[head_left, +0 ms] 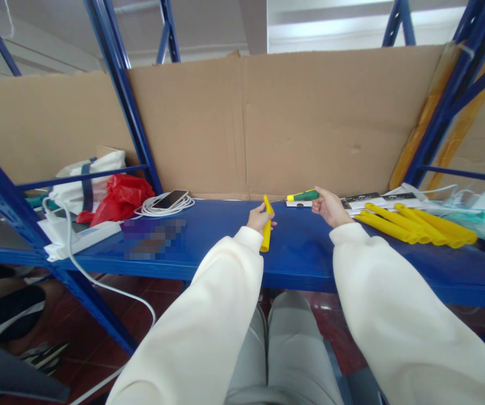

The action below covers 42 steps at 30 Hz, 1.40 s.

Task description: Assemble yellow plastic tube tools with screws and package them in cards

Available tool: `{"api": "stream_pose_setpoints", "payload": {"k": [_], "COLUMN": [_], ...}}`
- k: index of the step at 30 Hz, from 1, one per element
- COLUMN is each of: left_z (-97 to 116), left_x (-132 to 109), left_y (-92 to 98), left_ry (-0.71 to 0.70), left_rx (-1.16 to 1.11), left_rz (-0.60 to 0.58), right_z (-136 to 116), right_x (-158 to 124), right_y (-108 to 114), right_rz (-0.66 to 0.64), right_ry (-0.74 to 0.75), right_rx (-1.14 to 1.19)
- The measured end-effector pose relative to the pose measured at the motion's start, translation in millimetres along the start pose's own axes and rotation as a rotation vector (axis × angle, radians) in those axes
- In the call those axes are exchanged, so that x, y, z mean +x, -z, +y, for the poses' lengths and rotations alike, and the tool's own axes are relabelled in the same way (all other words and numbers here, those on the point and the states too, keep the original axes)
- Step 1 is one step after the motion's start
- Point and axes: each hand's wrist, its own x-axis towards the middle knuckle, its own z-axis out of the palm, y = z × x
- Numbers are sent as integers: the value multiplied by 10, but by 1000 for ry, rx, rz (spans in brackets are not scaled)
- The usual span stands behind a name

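Observation:
My left hand [257, 218] is closed around a yellow tube [266, 237], which stands nearly upright over the front half of the blue shelf. The tube's lower end looks round and its upper end narrows. In my right hand [330, 208] is a screwdriver [304, 196] with a green and yellow handle, gripped at the handle's end. Its thin shaft points left at the upper part of the tube; whether the tip touches or enters it I cannot tell. Several more yellow tubes [415, 225] lie in a pile to the right of my right hand.
On the blue shelf [221, 236], a phone [173, 199] rests on a coiled white cable [149, 208]. Left of it are a red plastic bag [120, 197] and a white power strip [84, 239]. Cardboard [310, 124] walls off the back. Another person's leg [10, 315] shows at lower left.

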Motion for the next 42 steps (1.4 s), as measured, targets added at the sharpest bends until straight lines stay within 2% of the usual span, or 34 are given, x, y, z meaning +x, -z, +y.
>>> {"api": "stream_pose_setpoints", "payload": {"k": [14,22,29,35,42], "left_z": [-7,7,-56,-66,-59], "left_x": [7,-41,18,34,36], "left_y": [-11,-20,-7,2,-1], "left_ry": [14,15,4,10,32], "left_rx": [31,48,52,33,16], "left_rz": [11,-28,-30,-36,-8], "right_z": [1,-1,58,-11,1], "right_x": [-40,-15,5,-48,-49], "right_y": [-36,-27,42,-7,-9], "right_rz": [9,171,96,111,36], "right_ry": [52,7,46,5,52], "right_rx": [28,-10,-33,-20,-6]}}
